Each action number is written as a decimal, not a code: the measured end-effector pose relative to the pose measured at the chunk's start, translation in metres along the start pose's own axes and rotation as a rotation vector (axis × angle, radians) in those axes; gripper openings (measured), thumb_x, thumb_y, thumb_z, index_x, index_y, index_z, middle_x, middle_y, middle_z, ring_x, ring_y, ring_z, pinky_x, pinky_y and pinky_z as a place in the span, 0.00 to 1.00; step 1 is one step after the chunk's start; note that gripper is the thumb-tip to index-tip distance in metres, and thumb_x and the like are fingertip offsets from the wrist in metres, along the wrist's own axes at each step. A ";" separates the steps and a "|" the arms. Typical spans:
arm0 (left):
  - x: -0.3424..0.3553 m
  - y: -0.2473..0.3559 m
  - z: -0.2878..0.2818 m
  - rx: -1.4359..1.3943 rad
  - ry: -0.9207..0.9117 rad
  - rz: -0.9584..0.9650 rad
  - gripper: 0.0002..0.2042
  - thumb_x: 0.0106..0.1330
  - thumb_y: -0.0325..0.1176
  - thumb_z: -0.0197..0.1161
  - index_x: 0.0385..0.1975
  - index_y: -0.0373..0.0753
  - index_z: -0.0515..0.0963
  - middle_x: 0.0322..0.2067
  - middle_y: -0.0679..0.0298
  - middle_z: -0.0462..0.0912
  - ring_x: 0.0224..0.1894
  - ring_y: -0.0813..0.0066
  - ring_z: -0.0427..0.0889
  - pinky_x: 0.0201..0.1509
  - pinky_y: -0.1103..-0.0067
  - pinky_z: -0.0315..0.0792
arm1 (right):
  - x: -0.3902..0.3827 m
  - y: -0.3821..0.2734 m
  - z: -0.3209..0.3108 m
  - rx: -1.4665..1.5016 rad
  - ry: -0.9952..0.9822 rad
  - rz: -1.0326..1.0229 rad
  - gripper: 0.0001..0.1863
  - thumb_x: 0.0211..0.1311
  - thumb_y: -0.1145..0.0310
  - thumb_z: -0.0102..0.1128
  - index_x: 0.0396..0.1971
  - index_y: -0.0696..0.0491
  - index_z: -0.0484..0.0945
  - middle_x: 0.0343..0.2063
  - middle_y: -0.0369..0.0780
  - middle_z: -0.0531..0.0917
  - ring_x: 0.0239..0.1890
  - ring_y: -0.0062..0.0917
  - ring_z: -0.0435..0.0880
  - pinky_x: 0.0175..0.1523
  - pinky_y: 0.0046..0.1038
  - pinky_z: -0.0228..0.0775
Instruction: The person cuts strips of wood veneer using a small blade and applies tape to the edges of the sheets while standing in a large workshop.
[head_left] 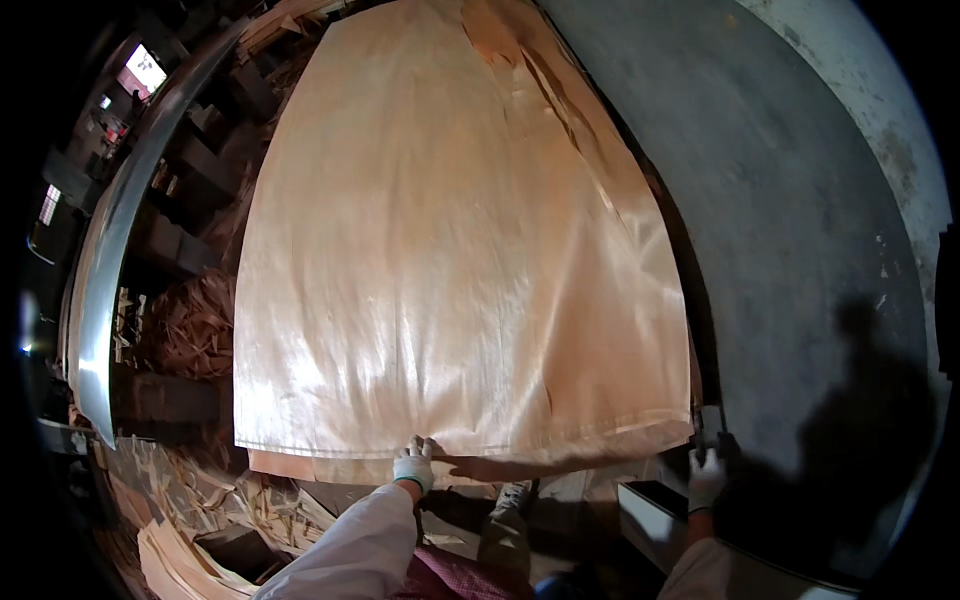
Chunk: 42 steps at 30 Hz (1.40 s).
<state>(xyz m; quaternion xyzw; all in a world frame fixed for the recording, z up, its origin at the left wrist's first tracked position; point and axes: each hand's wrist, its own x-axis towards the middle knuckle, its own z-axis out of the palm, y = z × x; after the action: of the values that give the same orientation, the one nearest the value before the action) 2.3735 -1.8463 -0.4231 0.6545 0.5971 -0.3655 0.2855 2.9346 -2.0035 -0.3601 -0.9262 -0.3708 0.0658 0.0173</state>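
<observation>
A large sheet of pale tan wood veneer (400, 250) lies in front of me. It is rippled, with a long fold and a darker torn-looking strip along its far right side. My left hand (412, 470), in a white glove, rests at the sheet's near edge, fingers stretched over it. Beneath that edge a strip of another reddish sheet (290, 465) shows. Off the near right corner is my right hand (706, 480), also gloved, its fingers closed by a small grey flat piece (712, 422). What exactly it grips is too dark to make out.
A grey board surface (760, 200) runs along the right, carrying a person's shadow. Left of the veneer are a heap of reddish scraps (195, 325) and a long metal-edged surface (110, 280). Loose veneer strips (240, 510) litter the lower left. A white-edged box (650, 520) stands near my right forearm.
</observation>
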 end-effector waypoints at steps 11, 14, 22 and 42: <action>0.002 -0.011 0.005 -0.049 0.038 0.056 0.37 0.59 0.33 0.54 0.71 0.44 0.48 0.71 0.46 0.47 0.65 0.44 0.63 0.63 0.60 0.66 | -0.063 0.034 0.016 0.199 -0.305 0.384 0.17 0.65 0.67 0.57 0.47 0.64 0.78 0.44 0.52 0.82 0.44 0.43 0.80 0.52 0.36 0.70; 0.002 -0.011 0.009 -0.064 0.041 0.050 0.38 0.59 0.33 0.54 0.71 0.45 0.48 0.71 0.46 0.47 0.66 0.44 0.62 0.64 0.61 0.66 | -0.037 0.013 0.015 0.241 -0.082 0.205 0.18 0.62 0.61 0.60 0.41 0.62 0.80 0.40 0.52 0.83 0.42 0.45 0.81 0.47 0.38 0.71; 0.006 -0.011 0.014 -0.046 0.109 0.034 0.39 0.58 0.34 0.56 0.71 0.45 0.49 0.71 0.46 0.48 0.67 0.45 0.60 0.64 0.61 0.65 | -0.042 -0.046 0.045 0.223 -0.277 0.002 0.21 0.57 0.55 0.64 0.37 0.59 0.79 0.34 0.52 0.82 0.39 0.46 0.81 0.43 0.40 0.71; 0.007 -0.012 0.019 -0.057 0.076 0.030 0.38 0.59 0.35 0.56 0.71 0.46 0.49 0.72 0.49 0.45 0.66 0.45 0.60 0.63 0.61 0.66 | 0.066 -0.019 0.019 0.133 0.036 0.216 0.28 0.48 0.50 0.68 0.45 0.54 0.82 0.36 0.51 0.84 0.40 0.47 0.83 0.44 0.42 0.75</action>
<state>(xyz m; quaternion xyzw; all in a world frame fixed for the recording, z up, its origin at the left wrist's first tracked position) 2.3593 -1.8559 -0.4390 0.6682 0.6079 -0.3188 0.2867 2.9661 -1.9443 -0.3841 -0.9586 -0.2633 0.0748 0.0780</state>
